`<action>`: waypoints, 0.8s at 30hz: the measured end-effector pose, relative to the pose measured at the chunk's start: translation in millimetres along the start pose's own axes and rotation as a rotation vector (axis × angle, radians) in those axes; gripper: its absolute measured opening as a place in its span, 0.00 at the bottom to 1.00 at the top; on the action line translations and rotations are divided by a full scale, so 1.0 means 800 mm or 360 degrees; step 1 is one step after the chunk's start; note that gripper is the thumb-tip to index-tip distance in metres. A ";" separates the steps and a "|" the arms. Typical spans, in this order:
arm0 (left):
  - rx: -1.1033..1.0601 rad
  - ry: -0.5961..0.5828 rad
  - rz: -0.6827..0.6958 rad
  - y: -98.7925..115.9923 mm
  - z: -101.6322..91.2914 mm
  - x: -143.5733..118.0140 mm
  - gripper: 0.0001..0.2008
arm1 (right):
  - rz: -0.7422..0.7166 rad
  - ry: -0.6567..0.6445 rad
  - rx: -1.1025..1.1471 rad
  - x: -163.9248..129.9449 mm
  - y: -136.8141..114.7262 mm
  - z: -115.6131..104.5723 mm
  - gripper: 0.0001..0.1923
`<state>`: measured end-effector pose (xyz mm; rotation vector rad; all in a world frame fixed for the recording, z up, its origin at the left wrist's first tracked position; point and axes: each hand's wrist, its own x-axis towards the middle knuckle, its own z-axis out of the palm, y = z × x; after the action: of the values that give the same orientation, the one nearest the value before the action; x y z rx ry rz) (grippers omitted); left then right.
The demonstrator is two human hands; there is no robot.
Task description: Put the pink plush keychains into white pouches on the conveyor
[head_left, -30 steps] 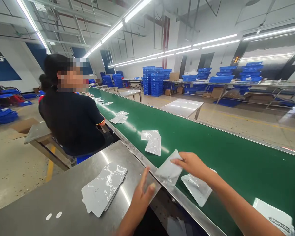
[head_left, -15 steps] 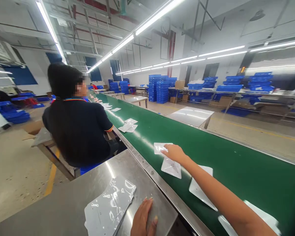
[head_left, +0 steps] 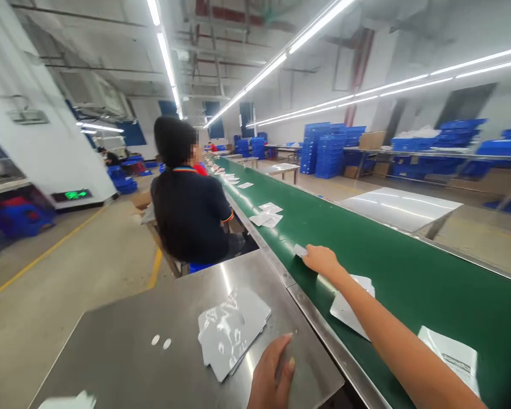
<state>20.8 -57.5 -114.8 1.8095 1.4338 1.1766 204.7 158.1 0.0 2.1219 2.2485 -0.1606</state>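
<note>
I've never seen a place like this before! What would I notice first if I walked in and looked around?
Probably the long green conveyor belt, running far down the room with white packets scattered along it. Near its edge the right hand presses on one packet, while the left hand rests on the shiny steel table beside a stack of plastic pouches. A person in a black shirt sits farther up the line, and blue crates are piled at the back.

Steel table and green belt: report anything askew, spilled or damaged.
Nothing looks spilled or damaged. The stack of plastic packs on the steel table is fanned unevenly, and packs on the green belt lie at mixed angles. The right hand touches one; the left hand rests flat.
</note>
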 end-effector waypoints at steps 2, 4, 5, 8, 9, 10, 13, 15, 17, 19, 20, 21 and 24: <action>-0.0029 -0.0034 0.0018 0.021 -0.013 0.000 0.17 | -0.0183 0.0112 0.0140 -0.031 -0.009 -0.006 0.17; -0.0062 -0.0038 0.0134 0.039 -0.022 -0.002 0.16 | -0.0467 0.0132 0.0639 -0.058 -0.024 -0.009 0.19; -0.0074 -0.0030 0.0189 0.047 -0.024 -0.006 0.16 | -0.0616 0.0066 0.0990 -0.070 -0.033 -0.007 0.19; -0.0073 -0.0018 0.0268 0.061 -0.026 -0.025 0.16 | -0.0860 -0.0341 0.1819 -0.092 -0.072 0.013 0.22; -0.0051 -0.0020 0.0273 0.063 -0.028 -0.033 0.16 | -0.0879 -0.0470 0.1910 -0.094 -0.087 0.024 0.23; -0.0016 -0.0018 0.0272 0.063 -0.032 -0.041 0.17 | -0.0875 -0.0550 0.1924 -0.095 -0.102 0.036 0.24; 0.0219 0.0071 0.0176 0.050 -0.071 -0.061 0.16 | -0.0775 -0.0507 0.1540 -0.090 -0.137 0.069 0.23; 0.0517 0.0286 -0.0007 0.031 -0.122 -0.075 0.17 | -0.0667 -0.0292 0.1117 -0.088 -0.149 0.084 0.22; 0.0915 0.0596 -0.0277 0.005 -0.186 -0.094 0.18 | -0.0636 -0.0040 0.0822 -0.088 -0.154 0.091 0.23; 0.1308 0.0750 -0.0556 -0.022 -0.248 -0.121 0.25 | -0.0688 0.0181 0.0723 -0.092 -0.154 0.093 0.24; 0.1451 0.0772 -0.0707 -0.034 -0.274 -0.137 0.30 | -0.0727 0.0273 0.0713 -0.095 -0.153 0.092 0.24; 0.1531 0.0727 -0.0827 -0.045 -0.294 -0.152 0.33 | -0.0766 0.0347 0.0713 -0.099 -0.153 0.091 0.23; 0.1558 0.0506 -0.0931 -0.067 -0.323 -0.188 0.26 | -0.0870 0.0483 0.0790 -0.113 -0.156 0.087 0.20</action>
<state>-239.0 -211.7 -82.9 1.5216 2.8106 0.4617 82.9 53.6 -54.5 1.7222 3.2139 -0.4890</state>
